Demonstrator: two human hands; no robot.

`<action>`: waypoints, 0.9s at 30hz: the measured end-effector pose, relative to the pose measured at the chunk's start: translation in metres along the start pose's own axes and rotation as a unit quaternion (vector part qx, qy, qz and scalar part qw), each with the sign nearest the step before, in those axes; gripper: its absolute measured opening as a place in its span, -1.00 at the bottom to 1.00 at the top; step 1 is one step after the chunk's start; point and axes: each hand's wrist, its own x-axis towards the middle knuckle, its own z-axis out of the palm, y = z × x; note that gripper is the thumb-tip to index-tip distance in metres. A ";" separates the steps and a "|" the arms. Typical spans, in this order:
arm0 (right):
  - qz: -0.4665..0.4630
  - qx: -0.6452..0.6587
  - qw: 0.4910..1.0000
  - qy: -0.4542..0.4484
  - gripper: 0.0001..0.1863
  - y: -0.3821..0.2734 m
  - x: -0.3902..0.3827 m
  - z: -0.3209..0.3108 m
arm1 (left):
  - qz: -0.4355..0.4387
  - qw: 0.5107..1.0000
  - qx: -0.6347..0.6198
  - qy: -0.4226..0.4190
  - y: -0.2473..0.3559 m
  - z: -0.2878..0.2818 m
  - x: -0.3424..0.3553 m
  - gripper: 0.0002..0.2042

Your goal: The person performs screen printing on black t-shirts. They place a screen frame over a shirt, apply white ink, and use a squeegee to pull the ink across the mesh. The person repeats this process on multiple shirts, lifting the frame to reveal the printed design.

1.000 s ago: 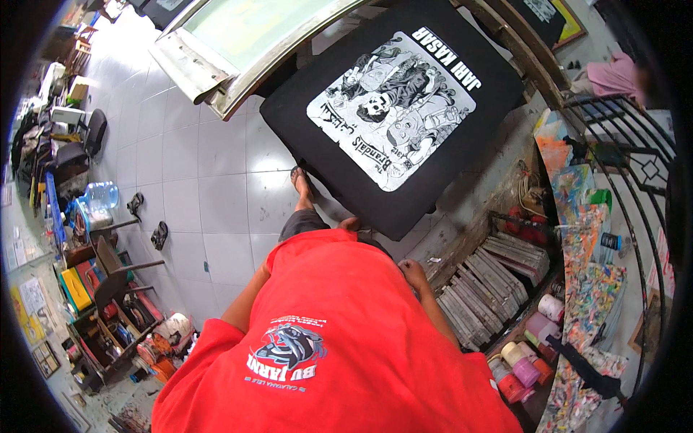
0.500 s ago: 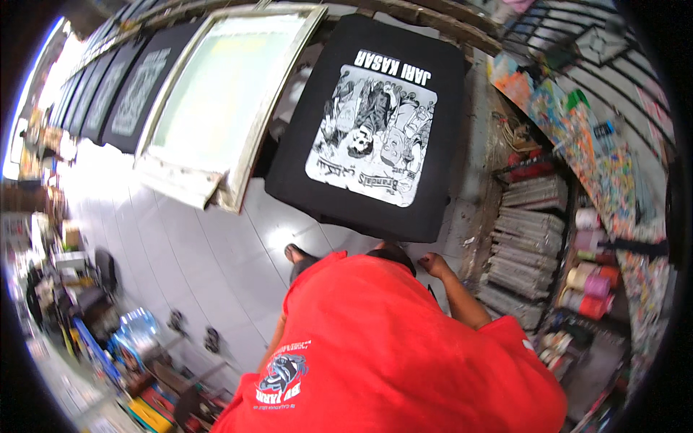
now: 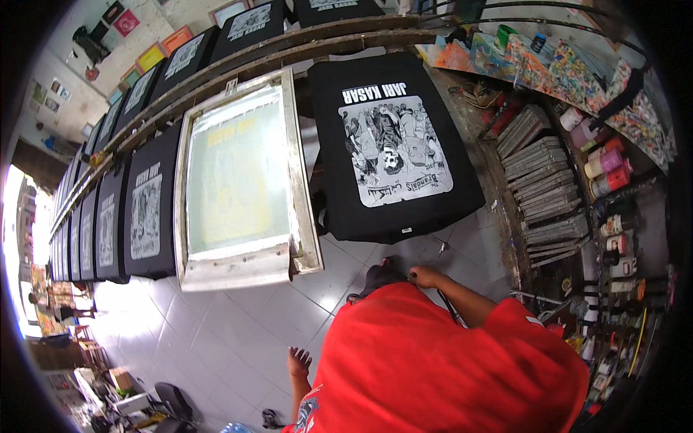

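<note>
My left hand (image 3: 299,361) hangs beside my red shirt (image 3: 440,361), its fingers apart and nothing in it. My right hand (image 3: 427,276) is curled in front of my body, below the near edge of a black T-shirt (image 3: 328,151). Whatever its fingers may hold is too small to make out. The T-shirt lies flat, with a white-and-grey crowd print (image 3: 395,153) and white lettering that reads upside down to me. Left of it rests a screen-printing frame (image 3: 238,173) with pale mesh and a worn rim. Neither hand touches the frame or T-shirt.
More printed black T-shirts (image 3: 148,216) line up to the left and behind a wooden rail (image 3: 339,47). On the right are a stack of grey-edged slabs (image 3: 541,173), paint containers (image 3: 605,164) and a paint-splattered board (image 3: 520,68). Pale floor tiles (image 3: 224,339) run below.
My view has swung, bringing the back row of T-shirts and more shelving into sight. My left hand has come into view. The right hand stays curled in front of my body.
</note>
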 end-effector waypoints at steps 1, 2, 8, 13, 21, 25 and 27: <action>-0.004 0.000 1.000 -0.011 -0.64 -0.014 0.002 0.000 | -0.004 1.000 -0.010 0.006 0.007 -0.024 0.015 -0.24; -0.005 0.000 1.000 -0.021 -0.64 -0.023 0.003 0.000 | -0.010 1.000 -0.017 0.010 0.016 -0.039 0.032 -0.24; -0.022 -0.006 1.000 0.012 -0.64 -0.042 0.036 0.028 | 0.078 0.997 -0.014 0.000 0.095 -0.050 0.040 -0.30; -0.040 0.005 0.998 0.053 -0.62 -0.079 0.059 0.031 | 0.164 0.983 -0.077 0.001 0.156 -0.061 0.033 -0.37; -0.007 0.244 0.963 0.113 -0.61 -0.182 0.042 0.027 | 0.293 0.952 -0.091 0.005 0.319 -0.096 0.049 -0.38; 0.075 0.637 0.749 0.165 -0.50 -0.250 0.039 0.056 | 0.353 0.932 -0.047 -0.066 0.387 -0.089 0.049 -0.49; 0.013 0.705 0.682 0.193 -0.41 -0.270 0.040 0.072 | 0.382 0.921 -0.002 -0.081 0.410 -0.082 0.059 -0.54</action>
